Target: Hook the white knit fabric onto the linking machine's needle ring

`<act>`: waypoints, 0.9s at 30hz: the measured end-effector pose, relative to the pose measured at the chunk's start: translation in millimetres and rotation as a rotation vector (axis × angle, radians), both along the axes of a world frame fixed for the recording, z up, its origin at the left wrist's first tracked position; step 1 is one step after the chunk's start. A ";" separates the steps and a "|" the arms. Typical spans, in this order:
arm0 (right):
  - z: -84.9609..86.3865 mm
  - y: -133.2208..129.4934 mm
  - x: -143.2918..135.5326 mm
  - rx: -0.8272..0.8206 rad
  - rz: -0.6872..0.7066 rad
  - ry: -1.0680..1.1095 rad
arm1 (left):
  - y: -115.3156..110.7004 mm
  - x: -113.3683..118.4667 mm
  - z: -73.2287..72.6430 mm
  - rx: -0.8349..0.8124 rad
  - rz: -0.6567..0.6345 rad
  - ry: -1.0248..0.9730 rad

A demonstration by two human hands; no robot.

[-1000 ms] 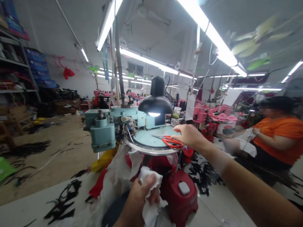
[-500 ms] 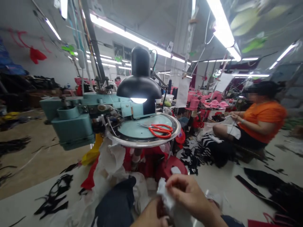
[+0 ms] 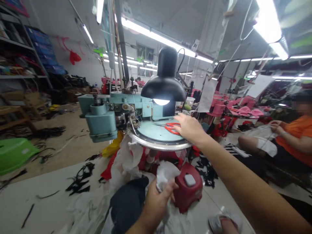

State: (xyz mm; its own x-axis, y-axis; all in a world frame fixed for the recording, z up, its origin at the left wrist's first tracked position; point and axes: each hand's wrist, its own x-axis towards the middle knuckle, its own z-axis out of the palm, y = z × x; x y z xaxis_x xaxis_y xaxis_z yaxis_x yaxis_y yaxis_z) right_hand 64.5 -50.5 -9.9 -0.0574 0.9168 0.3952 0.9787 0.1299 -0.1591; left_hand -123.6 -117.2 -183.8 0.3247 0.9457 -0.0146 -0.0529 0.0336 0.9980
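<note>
My left hand point(image 3: 157, 198) is closed around a piece of white knit fabric point(image 3: 166, 174), held up below the machine. The rest of the white cloth hangs beneath that hand. Out over the round teal plate point(image 3: 148, 130) of a dial linking machine reaches my right hand point(image 3: 188, 126). Its thumb and fingers are apart at the orange handles of a pair of scissors point(image 3: 170, 127). The scissors lie flat on the plate with their blades pointing left. Whether the fingers have closed on the handles cannot be made out. Dark navy cloth point(image 3: 129, 201) lies across my lap.
A black lamp point(image 3: 163, 87) hangs low above the plate. The teal machine body point(image 3: 101, 120) stands to its left. Below is a red stool point(image 3: 188, 188) with a pale object on top. A person in an orange top point(image 3: 298, 139) sits at right, handling white fabric.
My right hand has left the white fabric and moved up and forward to the scissors. My left hand still holds the fabric. The view has turned left.
</note>
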 end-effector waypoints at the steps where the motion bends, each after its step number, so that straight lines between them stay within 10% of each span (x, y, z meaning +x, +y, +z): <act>1: -9.2 -17.8 -7.6 0.043 -0.020 0.051 | 3.6 -1.9 1.7 0.060 0.010 0.049; 6: -99.3 -119.1 -58.8 0.264 -0.047 0.731 | 11.6 -6.2 -1.9 0.488 0.079 0.286; 10: -151.6 -127.6 -59.2 0.185 -0.140 1.225 | 6.2 -1.4 -3.5 0.504 -0.098 0.152; 16: -138.8 -121.3 -37.3 -0.063 0.072 1.350 | 23.3 -4.2 30.7 -0.015 -0.337 -0.187; 22: -127.5 -103.4 -56.6 -0.015 0.080 0.931 | 48.2 -38.4 63.8 0.637 -0.230 0.225; 27: -111.3 -80.7 -78.3 0.013 0.055 0.953 | 68.0 -61.3 78.7 0.486 -0.239 0.230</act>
